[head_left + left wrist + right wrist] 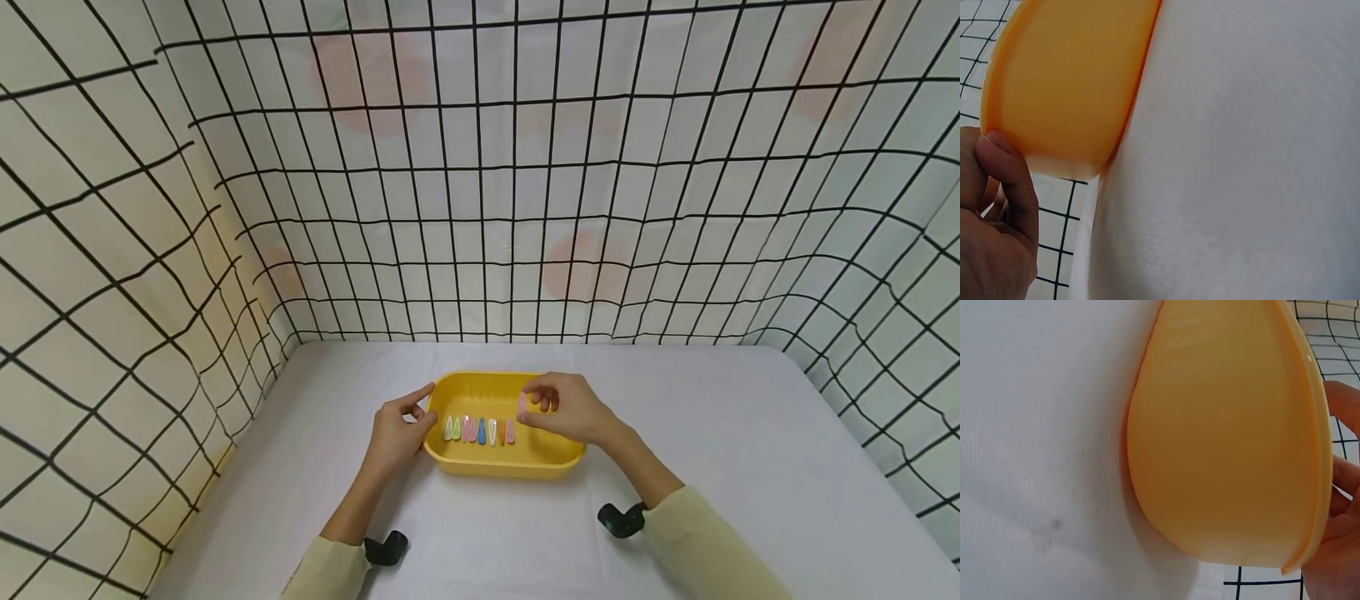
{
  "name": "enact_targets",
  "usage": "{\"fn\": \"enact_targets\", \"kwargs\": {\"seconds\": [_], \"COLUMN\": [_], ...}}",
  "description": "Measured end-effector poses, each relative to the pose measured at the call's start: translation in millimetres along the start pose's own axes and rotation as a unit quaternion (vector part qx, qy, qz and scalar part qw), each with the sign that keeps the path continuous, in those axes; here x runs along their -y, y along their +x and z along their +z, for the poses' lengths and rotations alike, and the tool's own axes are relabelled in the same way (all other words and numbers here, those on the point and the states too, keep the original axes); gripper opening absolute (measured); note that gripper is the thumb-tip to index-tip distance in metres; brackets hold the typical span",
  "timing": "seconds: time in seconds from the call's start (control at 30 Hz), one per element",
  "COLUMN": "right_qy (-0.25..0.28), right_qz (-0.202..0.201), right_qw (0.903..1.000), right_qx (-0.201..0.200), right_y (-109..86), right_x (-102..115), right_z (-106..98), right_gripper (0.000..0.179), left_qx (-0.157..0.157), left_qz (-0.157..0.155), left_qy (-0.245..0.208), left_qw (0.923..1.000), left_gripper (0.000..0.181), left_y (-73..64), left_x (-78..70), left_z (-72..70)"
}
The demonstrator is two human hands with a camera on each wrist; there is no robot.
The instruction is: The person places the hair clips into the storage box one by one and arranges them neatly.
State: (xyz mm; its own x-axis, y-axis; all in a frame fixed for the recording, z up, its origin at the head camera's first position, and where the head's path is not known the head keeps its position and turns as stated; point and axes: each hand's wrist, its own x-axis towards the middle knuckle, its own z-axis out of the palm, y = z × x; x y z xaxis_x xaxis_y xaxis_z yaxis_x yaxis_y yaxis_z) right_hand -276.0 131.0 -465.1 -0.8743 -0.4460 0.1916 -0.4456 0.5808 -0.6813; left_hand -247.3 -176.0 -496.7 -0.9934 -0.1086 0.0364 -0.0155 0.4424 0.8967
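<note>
A yellow plastic tray (pixel 510 469) sits on the white tabletop, its outer wall filling much of both wrist views. My left hand (pixel 397 429) grips the tray's left end, and the left wrist view shows its fingers (pixel 1015 175) at the rim. Over the right part of the tray, my right hand (pixel 567 407) pinches a pink hair clip (pixel 522 406) between thumb and fingers. Below it, several snap hair clips (pixel 482 431) lie side by side in a row on the tray floor, in green, pink, blue, white and orange. The right wrist view hides the pinched clip behind the tray wall.
White cloth covers the table (pixel 480 533). A black wire grid (pixel 472 167) with white sheeting behind it encloses the back and both sides. Black wrist-worn devices (pixel 621 521) stick out from both sleeves near the cloth.
</note>
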Motion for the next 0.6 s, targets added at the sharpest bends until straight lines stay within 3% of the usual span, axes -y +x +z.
{"fn": "enact_targets", "kwargs": {"seconds": [0.27, 0.6], "right_qy": [-0.009, -0.075], "right_qz": [0.024, 0.016], "right_qw": [0.9995, 0.9963], "right_qx": [0.018, 0.038], "right_y": [7.1, 9.1], "right_x": [1.7, 2.5], "right_z": [9.8, 14.6], "right_gripper": [0.046, 0.043], "left_qx": [-0.001, -0.005], "left_qz": [-0.004, -0.001], "left_qy": [-0.003, -0.004], "left_qw": [1.0000, 1.0000], "left_gripper": [0.051, 0.051], "left_y": [-0.4, -0.3], "left_x": [0.0, -0.2], "left_z": [-0.6, 0.6]}}
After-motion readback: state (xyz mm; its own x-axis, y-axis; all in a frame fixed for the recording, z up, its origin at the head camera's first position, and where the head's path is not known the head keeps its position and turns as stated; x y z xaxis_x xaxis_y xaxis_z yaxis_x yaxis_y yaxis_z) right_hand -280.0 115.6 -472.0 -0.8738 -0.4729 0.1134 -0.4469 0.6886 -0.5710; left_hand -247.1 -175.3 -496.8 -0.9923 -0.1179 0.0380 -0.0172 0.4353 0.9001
